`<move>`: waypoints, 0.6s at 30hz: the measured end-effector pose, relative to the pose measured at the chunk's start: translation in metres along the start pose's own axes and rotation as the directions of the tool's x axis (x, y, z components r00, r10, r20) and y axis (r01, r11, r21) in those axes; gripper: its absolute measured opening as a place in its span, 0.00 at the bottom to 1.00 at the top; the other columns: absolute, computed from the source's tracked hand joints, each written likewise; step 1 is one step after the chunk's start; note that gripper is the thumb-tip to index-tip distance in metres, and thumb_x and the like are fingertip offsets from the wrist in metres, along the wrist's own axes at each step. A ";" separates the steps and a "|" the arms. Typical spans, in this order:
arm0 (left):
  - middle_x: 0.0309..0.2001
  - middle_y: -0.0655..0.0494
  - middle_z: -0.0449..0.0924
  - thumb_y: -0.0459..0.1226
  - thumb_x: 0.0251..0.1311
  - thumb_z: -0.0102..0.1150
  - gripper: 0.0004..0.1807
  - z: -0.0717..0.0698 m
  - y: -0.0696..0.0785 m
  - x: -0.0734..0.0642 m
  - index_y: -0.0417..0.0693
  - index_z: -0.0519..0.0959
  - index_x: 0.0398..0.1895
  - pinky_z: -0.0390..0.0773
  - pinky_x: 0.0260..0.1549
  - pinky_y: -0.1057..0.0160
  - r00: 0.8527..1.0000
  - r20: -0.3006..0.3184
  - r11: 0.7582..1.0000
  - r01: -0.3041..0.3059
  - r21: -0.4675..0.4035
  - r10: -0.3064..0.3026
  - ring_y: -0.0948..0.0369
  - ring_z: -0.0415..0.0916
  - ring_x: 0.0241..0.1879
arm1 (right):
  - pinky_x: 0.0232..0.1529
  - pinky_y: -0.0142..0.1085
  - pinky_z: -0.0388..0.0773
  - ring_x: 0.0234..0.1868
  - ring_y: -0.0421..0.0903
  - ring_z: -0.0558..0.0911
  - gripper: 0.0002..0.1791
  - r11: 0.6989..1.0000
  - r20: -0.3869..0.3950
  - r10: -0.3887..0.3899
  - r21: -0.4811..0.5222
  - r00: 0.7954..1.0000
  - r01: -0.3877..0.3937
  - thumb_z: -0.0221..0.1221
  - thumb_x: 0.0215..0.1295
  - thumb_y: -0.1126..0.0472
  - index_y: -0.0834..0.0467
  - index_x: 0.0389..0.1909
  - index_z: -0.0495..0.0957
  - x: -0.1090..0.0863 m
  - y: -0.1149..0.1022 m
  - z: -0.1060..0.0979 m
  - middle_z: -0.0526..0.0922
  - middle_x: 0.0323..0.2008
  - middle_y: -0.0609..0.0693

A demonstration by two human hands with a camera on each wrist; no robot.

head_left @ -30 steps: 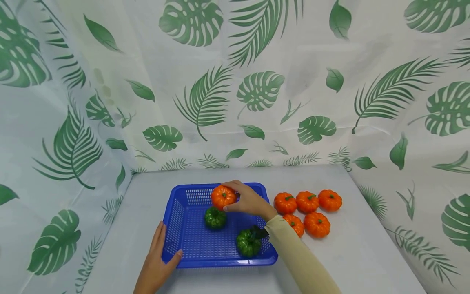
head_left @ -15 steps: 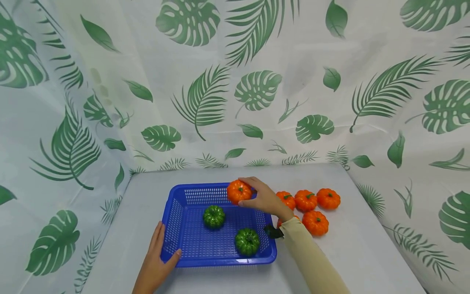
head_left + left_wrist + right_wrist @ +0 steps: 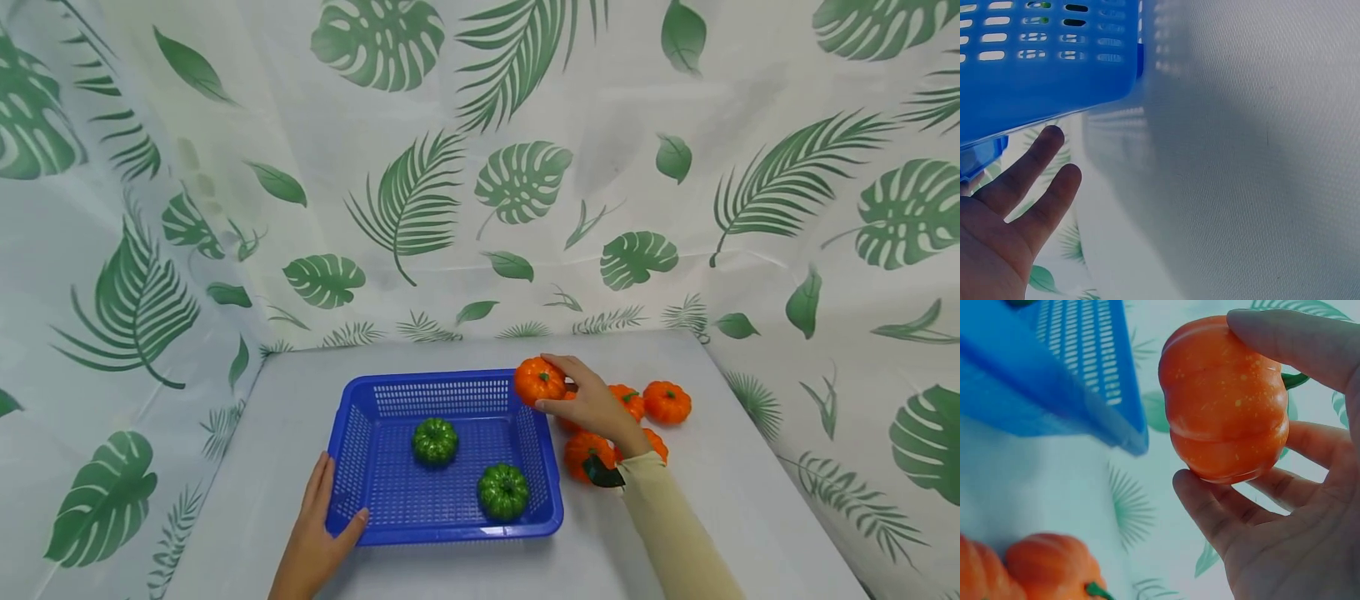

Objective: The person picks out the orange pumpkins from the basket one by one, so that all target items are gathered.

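Observation:
Over the right rim of the blue basket [image 3: 450, 533], my right hand [image 3: 596, 408] holds a small orange pumpkin [image 3: 540, 382] between thumb and fingers. In the right wrist view the pumpkin [image 3: 1225, 403] is clear of the basket wall [image 3: 1079, 381], its green stem towards the palm. Two green pumpkins lie in the basket, one near the middle [image 3: 435, 442] and one at the front right [image 3: 504, 492]. My left hand [image 3: 315, 529] lies at the basket's front left corner, fingers along the side and thumb by the rim; the left wrist view shows its fingers [image 3: 1054, 194] extended.
Several orange pumpkins stand on the white table [image 3: 292, 400] right of the basket, one at the back [image 3: 667, 402] and one nearer [image 3: 585, 450], partly behind my right hand and a dark wrist piece [image 3: 602, 472]. Leaf-printed sheeting [image 3: 450, 300] walls the table's back and sides.
My right hand has carried the orange pumpkin rightwards, from above the basket's middle to over its right rim. The left hand and both green pumpkins stay where they were.

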State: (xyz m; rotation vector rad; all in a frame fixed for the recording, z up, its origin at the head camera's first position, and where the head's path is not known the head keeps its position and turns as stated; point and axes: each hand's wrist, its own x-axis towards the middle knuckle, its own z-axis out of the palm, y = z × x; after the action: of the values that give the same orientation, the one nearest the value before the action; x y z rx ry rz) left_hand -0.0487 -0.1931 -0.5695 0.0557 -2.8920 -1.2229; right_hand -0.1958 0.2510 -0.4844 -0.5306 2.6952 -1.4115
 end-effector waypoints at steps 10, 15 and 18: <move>0.88 0.45 0.36 0.55 0.70 0.67 0.59 0.000 0.001 -0.001 0.41 0.42 0.88 0.54 0.71 0.27 1.000 -0.007 1.000 -0.012 0.009 0.012 0.33 0.43 0.82 | 0.69 0.62 0.73 0.70 0.63 0.73 0.48 0.995 -0.024 0.096 -0.028 0.995 -0.097 0.71 0.68 0.43 0.53 0.83 0.63 -0.019 0.004 -0.009 0.68 0.77 0.59; 0.88 0.45 0.35 0.55 0.70 0.67 0.59 -0.001 0.003 -0.003 0.41 0.42 0.88 0.54 0.71 0.28 1.000 0.003 1.000 -0.005 0.011 0.005 0.33 0.42 0.82 | 0.68 0.63 0.73 0.71 0.65 0.71 0.48 0.991 -0.024 0.134 -0.011 0.991 -0.134 0.70 0.69 0.44 0.53 0.84 0.61 -0.027 0.003 -0.015 0.66 0.78 0.60; 0.88 0.45 0.35 0.56 0.70 0.67 0.59 -0.001 0.003 -0.002 0.41 0.42 0.88 0.55 0.70 0.28 1.000 0.002 1.000 0.001 0.015 -0.001 0.33 0.42 0.82 | 0.67 0.64 0.74 0.71 0.66 0.71 0.48 0.989 -0.034 0.146 -0.017 0.989 -0.147 0.70 0.70 0.44 0.53 0.84 0.60 -0.031 0.004 -0.021 0.65 0.78 0.61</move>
State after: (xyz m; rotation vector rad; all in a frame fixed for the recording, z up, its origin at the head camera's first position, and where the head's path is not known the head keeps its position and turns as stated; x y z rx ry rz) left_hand -0.0466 -0.1916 -0.5663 0.0562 -2.9036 -1.2017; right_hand -0.1720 0.2796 -0.4790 -0.3056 2.7114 -1.3690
